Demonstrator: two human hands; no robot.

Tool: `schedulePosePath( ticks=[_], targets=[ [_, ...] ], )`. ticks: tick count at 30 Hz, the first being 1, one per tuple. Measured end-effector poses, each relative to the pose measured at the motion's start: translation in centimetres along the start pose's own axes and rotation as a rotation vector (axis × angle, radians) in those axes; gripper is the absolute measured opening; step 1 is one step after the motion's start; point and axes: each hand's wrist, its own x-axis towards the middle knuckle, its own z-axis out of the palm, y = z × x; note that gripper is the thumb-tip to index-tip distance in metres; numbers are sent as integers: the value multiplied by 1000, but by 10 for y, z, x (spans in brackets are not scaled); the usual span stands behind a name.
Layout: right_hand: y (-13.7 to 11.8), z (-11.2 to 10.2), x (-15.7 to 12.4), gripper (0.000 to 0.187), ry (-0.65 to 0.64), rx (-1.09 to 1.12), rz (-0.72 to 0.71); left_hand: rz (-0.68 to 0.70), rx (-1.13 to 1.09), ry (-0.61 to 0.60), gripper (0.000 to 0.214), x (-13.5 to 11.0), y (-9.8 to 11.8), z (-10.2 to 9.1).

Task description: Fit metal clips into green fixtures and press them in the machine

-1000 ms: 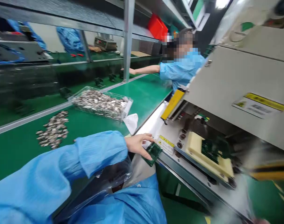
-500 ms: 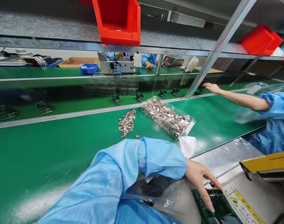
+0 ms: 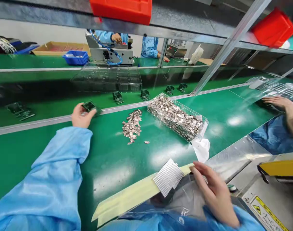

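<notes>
At the left, my left hand [image 3: 82, 116] is closed on a small green circuit board [image 3: 89, 106], pinched between thumb and fingers beside the metal rail. My right hand [image 3: 215, 189] is low at the table's near edge, its fingers stretched and apart, the tips by the end of a pale yellow tape strip [image 3: 127, 197]. On that strip lies a silver gridded square sheet [image 3: 168, 177], with a clear plastic bag [image 3: 192, 197] below it. A pile of small metal pieces [image 3: 132, 126] lies on the green mat. A clear box [image 3: 176, 117] full of similar pieces stands beside it.
Several circuit boards [image 3: 117, 97] sit on the green strip beyond the rail [image 3: 122, 108]. A slanted metal post [image 3: 216, 61] and a shelf with a red bin [image 3: 122, 11] rise ahead. A co-worker's hand [image 3: 278, 102] is at right. White paper [image 3: 201, 150] lies by the box.
My left hand has swung from the green boards at lower right to the rail at left, now with a circuit board in it. My right hand has come into view, and the tape strip is uncovered.
</notes>
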Motion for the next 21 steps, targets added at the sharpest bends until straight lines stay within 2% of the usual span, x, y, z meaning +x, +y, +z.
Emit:
schedulePosePath(
  ticks=[3, 6, 10, 12, 14, 16, 17, 19, 21],
  targets=[
    [-32, 53, 68, 21, -292, 26, -147, -59, 69, 121, 67, 27, -31, -9],
    [-53, 99, 114, 19, -516, -41, -213, -58, 97, 123, 70, 51, -43, -1],
    [-60, 134, 139, 14, -603, -206, -183, -64, 135, 4, 73, 72, -52, 12],
    [-60, 142, 145, 6, -629, -251, -177, -60, 138, -51, 71, 79, -55, 13],
    [-62, 145, 149, 7, -669, -286, -164, -36, 128, -60, 71, 83, -58, 6],
    [-66, 145, 153, 12, -705, -331, -158, 14, 144, -1, 72, 85, -60, -15],
    [-68, 145, 154, 14, -717, -348, -162, 47, 171, 75, 73, 86, -62, -30],
    [-68, 143, 158, 16, -734, -351, -176, 86, 259, 291, 79, 87, -68, -70],
    [-62, 142, 160, 14, -742, -301, -182, 42, 364, 491, 92, 90, -77, -113]
  ],
)
